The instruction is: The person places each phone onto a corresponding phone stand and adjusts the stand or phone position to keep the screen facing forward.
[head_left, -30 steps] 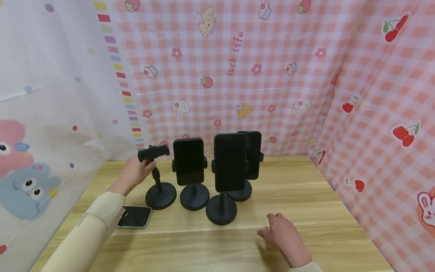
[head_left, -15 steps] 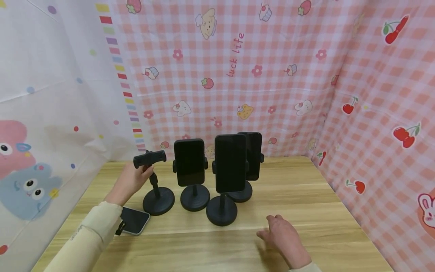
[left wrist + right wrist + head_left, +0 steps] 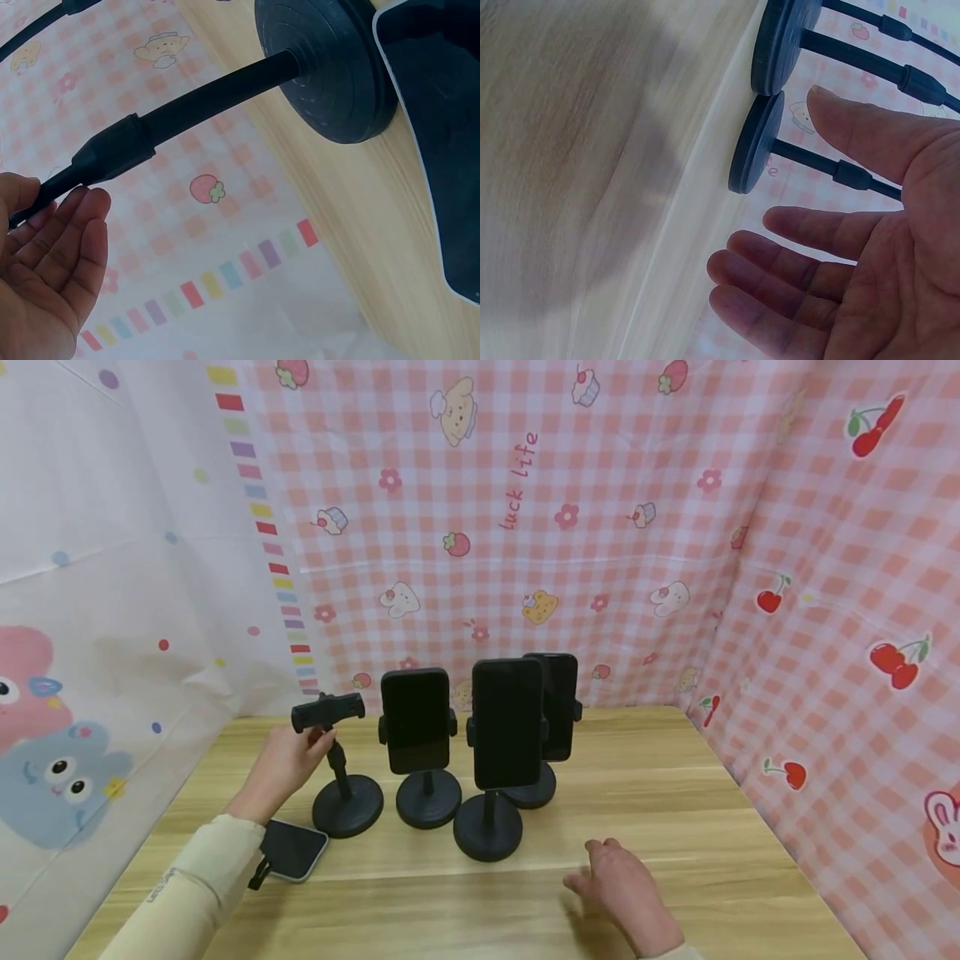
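At the left of the head view stands a black phone stand (image 3: 348, 806) with a round base, its clamp carrying no phone. My left hand (image 3: 283, 768) pinches its thin upper stem just under the clamp; the left wrist view shows thumb and fingertips around the stem (image 3: 56, 184). Beside that base a phone (image 3: 296, 850) lies flat on the table, partly hidden by my sleeve. My right hand (image 3: 624, 890) hovers over the right part of the table, fingers relaxed and apart, holding nothing.
Three more black stands hold upright phones: one middle left (image 3: 416, 722), one in front (image 3: 507, 724), one behind it (image 3: 558, 706), partly covered. The wooden table (image 3: 645, 760) is bounded by a patterned cloth (image 3: 570, 560) at the back and sides.
My left hand has drawn the stand a little toward me and to the left, most of it in the first half second. The flat phone has turned slightly. My right hand has hardly moved.
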The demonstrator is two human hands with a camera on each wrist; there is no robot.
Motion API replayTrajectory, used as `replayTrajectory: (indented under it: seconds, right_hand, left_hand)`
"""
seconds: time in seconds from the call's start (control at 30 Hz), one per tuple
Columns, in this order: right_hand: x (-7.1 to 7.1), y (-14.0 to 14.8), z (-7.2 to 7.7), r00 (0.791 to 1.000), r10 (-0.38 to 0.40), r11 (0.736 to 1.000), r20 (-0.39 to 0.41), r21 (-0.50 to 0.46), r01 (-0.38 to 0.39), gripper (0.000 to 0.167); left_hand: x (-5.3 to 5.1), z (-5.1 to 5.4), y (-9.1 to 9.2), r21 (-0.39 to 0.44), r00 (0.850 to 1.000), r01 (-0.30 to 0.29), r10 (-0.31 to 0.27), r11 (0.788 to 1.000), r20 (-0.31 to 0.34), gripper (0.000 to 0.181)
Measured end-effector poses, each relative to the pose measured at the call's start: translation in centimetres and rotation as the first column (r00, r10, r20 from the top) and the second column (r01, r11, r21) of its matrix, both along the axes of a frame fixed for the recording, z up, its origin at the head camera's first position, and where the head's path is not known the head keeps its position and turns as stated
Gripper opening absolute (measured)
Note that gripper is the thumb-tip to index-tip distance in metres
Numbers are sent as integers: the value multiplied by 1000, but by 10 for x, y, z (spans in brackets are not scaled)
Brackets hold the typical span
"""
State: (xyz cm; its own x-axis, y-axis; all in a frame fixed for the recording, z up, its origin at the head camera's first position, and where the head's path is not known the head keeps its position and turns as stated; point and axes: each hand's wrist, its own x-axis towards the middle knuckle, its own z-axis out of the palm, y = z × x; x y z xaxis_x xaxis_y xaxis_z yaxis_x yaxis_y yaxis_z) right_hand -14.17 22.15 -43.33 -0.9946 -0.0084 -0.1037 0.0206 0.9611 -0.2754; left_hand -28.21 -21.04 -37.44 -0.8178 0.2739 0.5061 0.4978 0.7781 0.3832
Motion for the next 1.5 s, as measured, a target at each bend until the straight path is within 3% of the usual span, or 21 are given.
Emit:
replayTrajectory:
  seconds: [0.2, 0.37, 0.53, 0.83, 1.07, 1.3, 1.5]
  right_hand:
    - [0, 0, -3, 1000, 8, 1000, -23, 11, -7, 60]
    - [-1, 0, -4, 1000, 9, 1000, -15, 17, -8, 60]
    - [-3, 0, -6, 1000, 6, 1000, -6, 23, -5, 59]
    - [-2, 1, -7, 999, 5, 1000, -38, 7, -4, 55]
    - [-2, 0, -9, 999, 6, 1000, -48, 2, -6, 54]
    - [-5, -2, -8, 1000, 14, 1000, -19, 1, -14, 54]
    - [-6, -4, -8, 1000, 20, 1000, -8, 12, -20, 57]
  left_hand:
    - [2, -3, -3, -57, 999, -18, 20, 998, 26, 5]
    - [7, -9, -10, -89, 989, -47, 58, 995, 134, 18]
    - [13, -17, -21, -121, 978, -29, 53, 992, 201, 27]
    - [20, -39, -58, -212, 965, -27, 81, 977, 250, 32]
    - [27, -54, -88, -250, 937, -37, 121, 967, 328, 34]
    - [33, -65, -112, -340, 926, 18, 113, 940, 359, 43]
    - [38, -73, -122, -414, 895, 85, 113, 906, 432, 64]
